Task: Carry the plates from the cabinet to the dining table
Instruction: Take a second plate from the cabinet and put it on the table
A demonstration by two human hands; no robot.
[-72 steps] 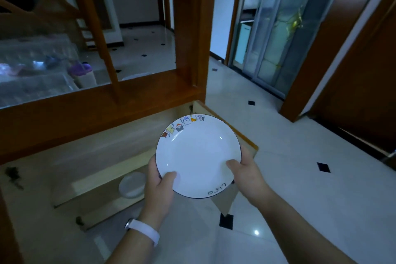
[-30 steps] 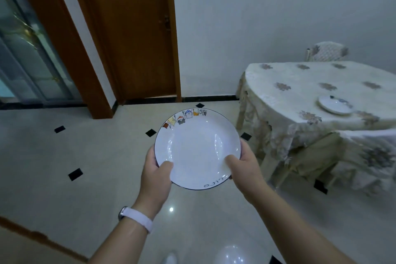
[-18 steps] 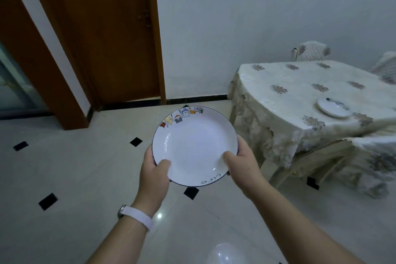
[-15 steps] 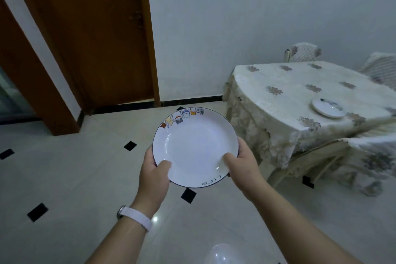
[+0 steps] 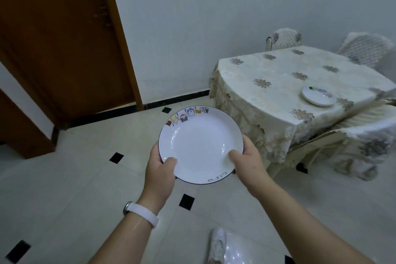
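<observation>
Both hands grasp a white plate (image 5: pixel 200 143) at frame centre over pale tiled floor (image 5: pixel 64 178): left hand (image 5: pixel 159 174) and right hand (image 5: pixel 248 164) pinch its near rim. A cloth-covered dining table (image 5: pixel 278 83) at right bears another plate (image 5: pixel 317 98); a brown door (image 5: pixel 62 38) stands upper left.

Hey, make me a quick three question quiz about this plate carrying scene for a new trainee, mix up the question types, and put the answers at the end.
1. True or false: the left hand and the right hand both grip the carried plate at its rim.
2. Where does the second plate lie? A: on the floor. B: on the dining table. C: on a shelf.
3. Fill in: the carried plate is held over the tiled ____, short of the dining table.
Key: 1 true. 2 B. 3 floor.
</observation>
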